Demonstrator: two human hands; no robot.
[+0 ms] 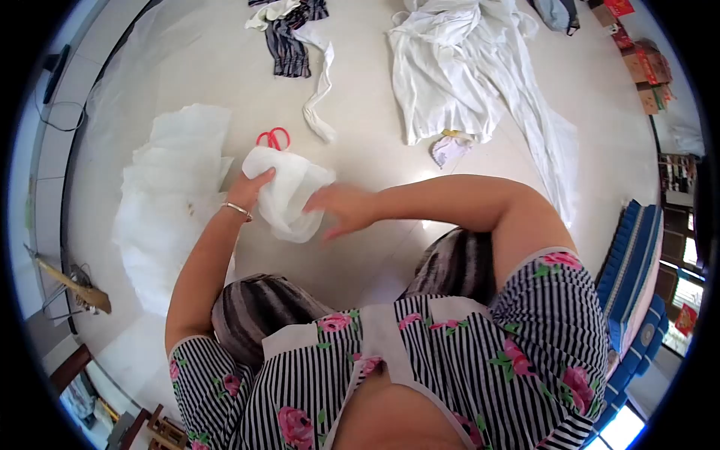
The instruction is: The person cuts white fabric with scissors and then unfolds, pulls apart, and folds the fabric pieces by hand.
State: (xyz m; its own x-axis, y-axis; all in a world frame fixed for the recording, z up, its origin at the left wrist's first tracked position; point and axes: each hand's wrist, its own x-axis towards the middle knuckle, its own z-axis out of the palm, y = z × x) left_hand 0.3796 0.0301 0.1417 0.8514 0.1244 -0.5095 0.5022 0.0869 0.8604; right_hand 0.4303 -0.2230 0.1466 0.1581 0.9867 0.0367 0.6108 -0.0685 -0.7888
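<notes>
A piece of thin white cloth [289,195] hangs bunched in front of me, its upper left edge pinched in my left hand [255,187]. My right hand [345,210] is at the cloth's right side, smeared by motion, with its fingers apart; whether it touches the fabric is unclear. Just beyond the cloth, the red handles of a pair of scissors [274,139] show, while the blades are hidden. To the left, a larger sheet of sheer white fabric [169,202] lies spread on the floor, close to my left forearm.
Long white fabric [450,82] lies rumpled at the upper right, with a small patterned cloth piece [450,150] at its lower edge. A dark striped garment [289,45] and a white strip [321,90] are farther ahead. Blue cushions [630,262] stand at the right; a broom [86,292] lies left.
</notes>
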